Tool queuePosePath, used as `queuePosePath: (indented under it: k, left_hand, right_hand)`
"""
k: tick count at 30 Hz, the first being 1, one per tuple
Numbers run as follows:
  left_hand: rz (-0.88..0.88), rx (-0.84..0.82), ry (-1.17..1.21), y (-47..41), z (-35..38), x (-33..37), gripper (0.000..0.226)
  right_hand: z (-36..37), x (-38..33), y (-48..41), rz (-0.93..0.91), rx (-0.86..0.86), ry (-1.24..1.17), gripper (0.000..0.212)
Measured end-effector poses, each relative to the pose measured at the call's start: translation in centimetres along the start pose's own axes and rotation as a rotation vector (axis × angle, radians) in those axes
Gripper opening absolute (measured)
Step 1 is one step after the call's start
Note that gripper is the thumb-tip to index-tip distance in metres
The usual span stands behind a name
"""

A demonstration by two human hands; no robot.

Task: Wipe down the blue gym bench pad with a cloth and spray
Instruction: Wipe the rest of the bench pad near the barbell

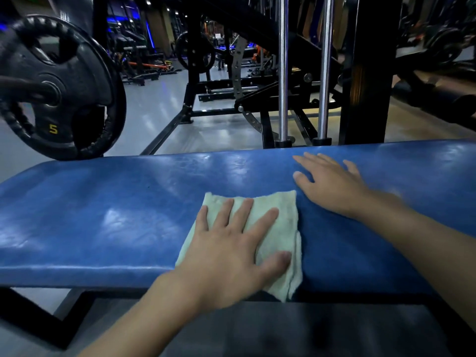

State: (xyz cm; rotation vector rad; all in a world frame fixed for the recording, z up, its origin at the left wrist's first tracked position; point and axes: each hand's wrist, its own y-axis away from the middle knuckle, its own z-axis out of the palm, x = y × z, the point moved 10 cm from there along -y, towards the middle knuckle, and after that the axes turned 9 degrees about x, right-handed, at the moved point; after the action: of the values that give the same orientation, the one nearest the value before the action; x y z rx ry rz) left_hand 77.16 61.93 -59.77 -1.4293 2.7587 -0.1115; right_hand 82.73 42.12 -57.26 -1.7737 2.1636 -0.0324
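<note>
From the head camera, the blue bench pad [108,215] runs across the frame from nine o'clock to three o'clock, its glossy vinyl catching pale reflections; its near edge sits above a black frame [38,318] at seven o'clock. A pale green cloth [280,215] lies folded on the pad just below centre, its lower corner hanging over the near edge toward six o'clock; the left hand [231,253] lies flat on it, palm down, fingers spread and extended, gripping nothing, only pressing the cloth to the pad. The right hand [332,184] rests at two o'clock from the cloth, just beside it, open and flat on the bare vinyl with fingers splayed toward the far edge; it holds nothing. Beyond the pad, at ten o'clock, a black weight plate [67,104] marked 5 sits on a bar; two chrome uprights [283,73] stand at twelve o'clock before a grey floor [159,106].
</note>
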Motion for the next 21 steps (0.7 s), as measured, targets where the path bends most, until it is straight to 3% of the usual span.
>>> queuePosePath:
  k: [4,7,13,17,21]
  left_hand:
    - [-0.046,-0.012,0.005,-5.3,0.5,-2.9,0.087]
    - [-0.092,-0.032,0.025,-10.4,1.1,-5.4,0.072]
    - [-0.165,-0.049,0.04,-19.6,1.3,-8.9,0.072]
    - [-0.158,-0.026,0.044,-21.0,1.1,-9.2,0.071]
    - [-0.106,-0.011,0.027,-16.9,1.3,-7.9,0.072]
  right_hand:
    - [2.6,-0.1,0.2,-0.011,-0.096,0.053,0.054]
    - [2.7,0.0,0.0,-0.013,-0.068,0.056,0.054]
    - [2.4,-0.1,0.0,-0.026,0.001,0.06,0.051]
    - [2.4,0.0,-0.1,-0.023,0.001,0.05,0.051]
    - [2.4,0.1,0.0,-0.021,-0.006,0.042,0.051]
